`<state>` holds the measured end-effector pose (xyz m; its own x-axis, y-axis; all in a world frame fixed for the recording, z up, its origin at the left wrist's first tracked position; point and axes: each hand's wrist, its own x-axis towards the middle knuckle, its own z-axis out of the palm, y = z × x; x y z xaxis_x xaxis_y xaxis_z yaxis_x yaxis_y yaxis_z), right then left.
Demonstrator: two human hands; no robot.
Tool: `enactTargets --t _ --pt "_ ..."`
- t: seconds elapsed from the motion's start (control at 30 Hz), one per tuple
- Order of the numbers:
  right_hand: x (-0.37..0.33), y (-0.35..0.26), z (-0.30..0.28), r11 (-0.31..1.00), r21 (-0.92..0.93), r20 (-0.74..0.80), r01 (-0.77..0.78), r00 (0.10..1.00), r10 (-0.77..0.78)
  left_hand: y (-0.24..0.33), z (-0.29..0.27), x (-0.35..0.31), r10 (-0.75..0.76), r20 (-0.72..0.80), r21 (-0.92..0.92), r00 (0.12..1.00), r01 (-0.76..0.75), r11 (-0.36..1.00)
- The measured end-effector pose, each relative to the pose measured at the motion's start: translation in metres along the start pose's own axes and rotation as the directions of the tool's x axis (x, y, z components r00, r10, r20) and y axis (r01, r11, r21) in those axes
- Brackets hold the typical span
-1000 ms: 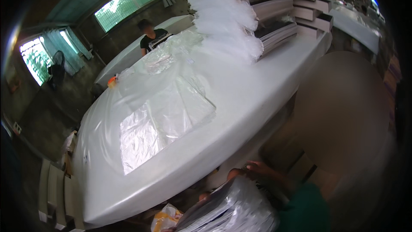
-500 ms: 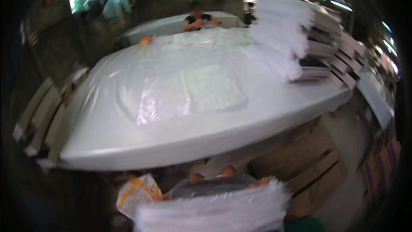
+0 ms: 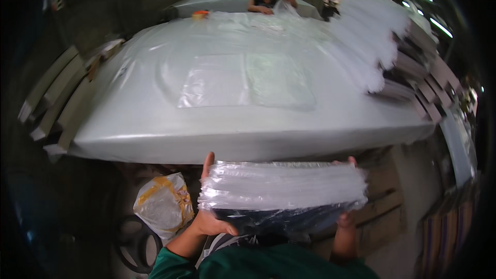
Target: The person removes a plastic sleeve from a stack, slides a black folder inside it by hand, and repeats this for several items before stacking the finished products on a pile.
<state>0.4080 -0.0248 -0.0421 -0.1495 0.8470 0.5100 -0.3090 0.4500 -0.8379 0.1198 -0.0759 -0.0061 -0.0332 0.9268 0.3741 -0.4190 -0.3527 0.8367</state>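
Observation:
A thick stack of clear plastic-wrapped packets (image 3: 284, 186), white along its layered edge and dark on the side nearest me, is held in front of my body. My left hand (image 3: 211, 222) grips its left end, the thumb lying along the near side and a finger sticking up at the far corner. My right hand (image 3: 345, 220) clasps the right end, mostly hidden by the stack, with fingertips showing at the far corner. Beyond it stands a large table (image 3: 258, 142) covered in pale plastic sheeting. Two clear plastic bags (image 3: 214, 82) lie flat side by side on it.
Tall piles of similar white packets (image 3: 364, 41) stand at the table's right. Grey cardboard strips (image 3: 64, 98) flank its left edge. A white and yellow sack (image 3: 165, 204) sits below left by a dark wheel-like ring (image 3: 137, 245). Across the table, a person (image 3: 266, 0) handles clear plastic.
The stack has come up and its dark near side now shows. My hands and green sleeves have come into fuller view. The person across has lifted some clear plastic.

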Motion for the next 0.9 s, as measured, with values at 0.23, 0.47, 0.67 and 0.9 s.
enactTargets --t 0.23,0.47,0.67,0.9 --pt "-0.109 0.073 -0.048 0.916 -0.052 -0.057 -0.397 0.917 0.395 -0.114 -0.063 -0.064 -0.533 -0.050 0.288 0.845 0.523 0.802" --pt "-0.205 0.178 -0.070 0.792 -0.228 -0.254 -0.567 0.820 0.513 -0.184 -0.097 -0.093 -0.804 0.150 0.803 0.575 0.404 0.438" --pt "-0.177 0.211 -0.064 0.783 -0.460 -0.580 -0.420 0.809 0.093 -0.174 -0.061 -0.038 -0.307 0.189 0.782 0.933 0.046 0.621" --pt "-0.024 0.080 -0.060 0.842 0.021 -0.590 -0.539 0.674 0.445 -0.097 0.007 0.028 -0.319 0.001 0.550 0.948 0.266 0.792"
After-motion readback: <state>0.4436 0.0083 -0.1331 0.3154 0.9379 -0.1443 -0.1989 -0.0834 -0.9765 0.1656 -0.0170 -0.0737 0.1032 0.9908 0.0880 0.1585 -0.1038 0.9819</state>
